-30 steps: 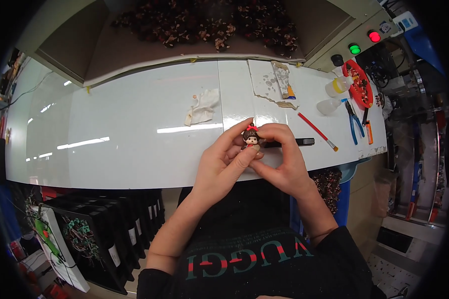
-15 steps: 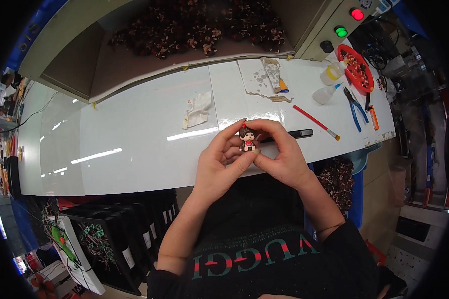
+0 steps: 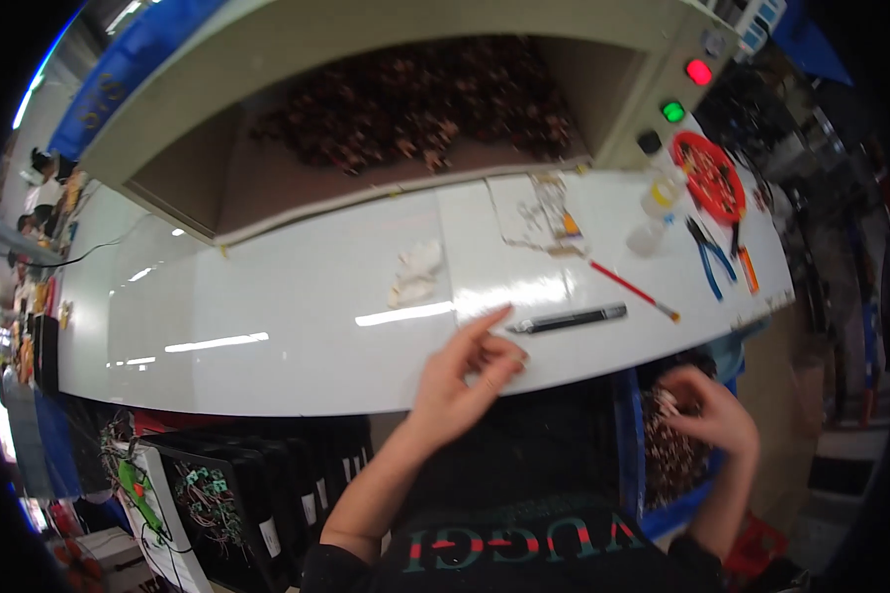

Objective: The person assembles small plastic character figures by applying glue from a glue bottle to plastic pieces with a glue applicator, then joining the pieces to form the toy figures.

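Two hands, well apart, make up your grip: your left hand (image 3: pixel 460 385) hangs over the near edge of the bench (image 3: pixel 267 376), forefinger stretched out, the others half curled, with nothing visible in it; your right hand (image 3: pixel 717 420) hooks over the blue bin (image 3: pixel 631 445), thumb and fingers bent around a small pale patch, too blurred to tell whether they pinch a figurine. Below it, brown-and-pale figurines (image 3: pixel 677 469) fill much of that bin. Beyond your left fingertips lie a black pen-shaped tool (image 3: pixel 569 319) and a red-handled brush (image 3: pixel 635 285), both out of your grip; farther right are blue-handled pliers (image 3: pixel 707 259) and a red tray (image 3: pixel 678 150) of small parts. Across the bench, the beige booth (image 3: pixel 623 138) holds a broad heap of figurines (image 3: pixel 435 109). Both lots look large, so the work seems well short of either end, though which lot is finished, and how much is left, you cannot tell from here.
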Demonstrator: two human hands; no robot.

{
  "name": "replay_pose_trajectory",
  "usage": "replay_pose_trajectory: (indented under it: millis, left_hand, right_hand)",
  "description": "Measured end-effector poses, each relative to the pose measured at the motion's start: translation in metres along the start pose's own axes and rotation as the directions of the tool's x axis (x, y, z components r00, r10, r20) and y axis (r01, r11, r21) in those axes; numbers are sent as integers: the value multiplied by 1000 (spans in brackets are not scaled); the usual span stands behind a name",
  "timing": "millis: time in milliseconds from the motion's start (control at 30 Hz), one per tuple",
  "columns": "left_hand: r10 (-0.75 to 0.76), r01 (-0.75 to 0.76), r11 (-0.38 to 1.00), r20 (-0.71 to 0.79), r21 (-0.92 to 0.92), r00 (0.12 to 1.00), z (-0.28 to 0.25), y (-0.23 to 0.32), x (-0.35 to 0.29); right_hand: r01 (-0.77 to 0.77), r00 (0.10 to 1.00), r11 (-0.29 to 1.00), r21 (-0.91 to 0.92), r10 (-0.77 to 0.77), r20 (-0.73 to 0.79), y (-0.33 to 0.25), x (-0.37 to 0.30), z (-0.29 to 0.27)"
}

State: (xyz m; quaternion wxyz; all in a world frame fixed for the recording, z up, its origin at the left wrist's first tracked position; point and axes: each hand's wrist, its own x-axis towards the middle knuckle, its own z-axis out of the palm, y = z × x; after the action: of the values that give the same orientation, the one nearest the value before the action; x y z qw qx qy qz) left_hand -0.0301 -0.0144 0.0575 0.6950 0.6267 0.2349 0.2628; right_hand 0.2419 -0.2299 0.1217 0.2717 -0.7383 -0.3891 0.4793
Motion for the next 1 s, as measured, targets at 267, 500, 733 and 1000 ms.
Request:
replay_pose_trajectory:
  millis: [267,500,733,1000]
  left_hand:
    - [178,-190,851,73,489,981,-30,65,70]
    - [580,-246,472,-87,846,810,-102,72,269]
    - [668,-14,101,-57,995,742,-136,59,390]
    - [720,-177,235,-49,956,692,-114,57,320]
  right_hand:
    - [26,880,973,-230,-131,-456,-10,3,-19]
    - [709,699,704,-34,-708,-100,-62,99,32]
    - [620,746,784,6,-587,-314,-65,123,33]
    - [538,809,842,54,-497,-314,-67,131,28]
